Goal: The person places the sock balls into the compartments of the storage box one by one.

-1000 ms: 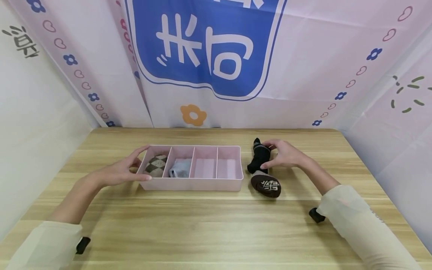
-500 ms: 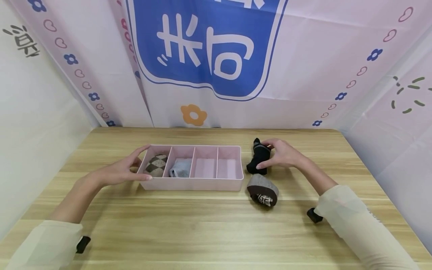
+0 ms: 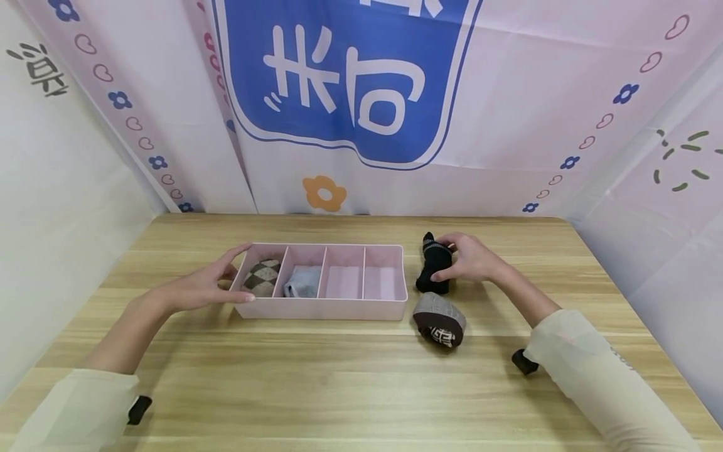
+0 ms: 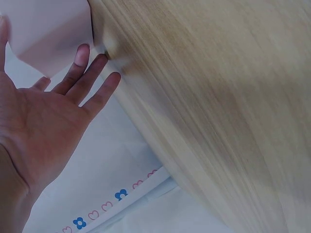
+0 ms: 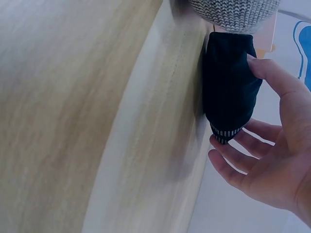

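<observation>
Pinkish-white cloth hangings (image 3: 508, 113), printed with small hearts and flowers, rise beyond both hands and on either side of them. Beneath the hands we have a table (image 3: 316, 383) with light wood grain. On the cloth beyond the hands, we make out a blue emblem (image 3: 390, 37) with white characters. Behind each hand, on our side, a pale sleeve (image 3: 599, 376) covers part of the arm.

Between the hands sits a pale pink box (image 3: 322, 308), divided into four compartments in a row. We see the left hand (image 3: 206, 285) spread wide across the end of it, thumb touching the near rim and forefinger at the far corner. Well to its right, past the other end, the right hand (image 3: 473, 258) holds a black sock (image 3: 433, 256) between thumb and fingers, the striped cuff beside its fingertips. We cannot tell whether that sock rests on the wood.

Just nearer to us than the right hand's thumb lies a rolled grey-and-brown sock (image 3: 436, 306); whether it touches the black one is unclear. The compartment nearest the left hand contains an argyle sock (image 3: 262, 276), and the next one rightward a blue-grey sock (image 3: 304, 281).
</observation>
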Demonstrator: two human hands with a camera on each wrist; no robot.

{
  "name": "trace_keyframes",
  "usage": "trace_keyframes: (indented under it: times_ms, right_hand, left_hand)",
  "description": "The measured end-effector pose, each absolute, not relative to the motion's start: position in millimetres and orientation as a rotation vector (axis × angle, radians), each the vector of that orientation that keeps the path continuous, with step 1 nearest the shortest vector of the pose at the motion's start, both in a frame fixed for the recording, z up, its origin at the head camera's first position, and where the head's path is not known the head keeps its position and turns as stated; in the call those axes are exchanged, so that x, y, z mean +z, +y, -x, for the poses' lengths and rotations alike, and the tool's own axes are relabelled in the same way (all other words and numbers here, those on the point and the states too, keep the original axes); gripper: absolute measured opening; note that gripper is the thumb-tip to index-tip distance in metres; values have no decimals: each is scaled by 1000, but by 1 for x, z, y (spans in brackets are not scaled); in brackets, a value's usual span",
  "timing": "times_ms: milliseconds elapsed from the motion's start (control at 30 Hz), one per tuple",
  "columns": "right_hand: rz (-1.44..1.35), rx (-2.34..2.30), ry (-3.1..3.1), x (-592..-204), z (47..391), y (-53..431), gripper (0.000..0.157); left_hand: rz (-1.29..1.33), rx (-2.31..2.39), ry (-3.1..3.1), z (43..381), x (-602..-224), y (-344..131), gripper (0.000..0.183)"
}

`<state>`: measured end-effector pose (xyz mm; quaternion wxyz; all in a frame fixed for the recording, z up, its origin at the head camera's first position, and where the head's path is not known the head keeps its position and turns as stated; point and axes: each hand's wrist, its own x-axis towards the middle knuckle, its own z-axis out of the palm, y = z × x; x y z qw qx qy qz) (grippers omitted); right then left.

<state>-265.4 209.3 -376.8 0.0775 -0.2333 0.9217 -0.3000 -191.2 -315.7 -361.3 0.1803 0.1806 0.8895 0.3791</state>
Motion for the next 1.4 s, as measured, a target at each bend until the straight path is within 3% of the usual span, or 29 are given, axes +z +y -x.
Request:
trace_keyframes:
  times_ms: [467, 1400]
  right_hand:
    - [640, -965, 2777, -380, 266, 210, 71]
    - [594, -1121, 2737, -379, 266, 209, 67]
  left_hand:
    - [-516, 1070, 2520, 192, -362, -317, 105]
    - [-491, 1052, 2521, 191, -360, -316, 106]
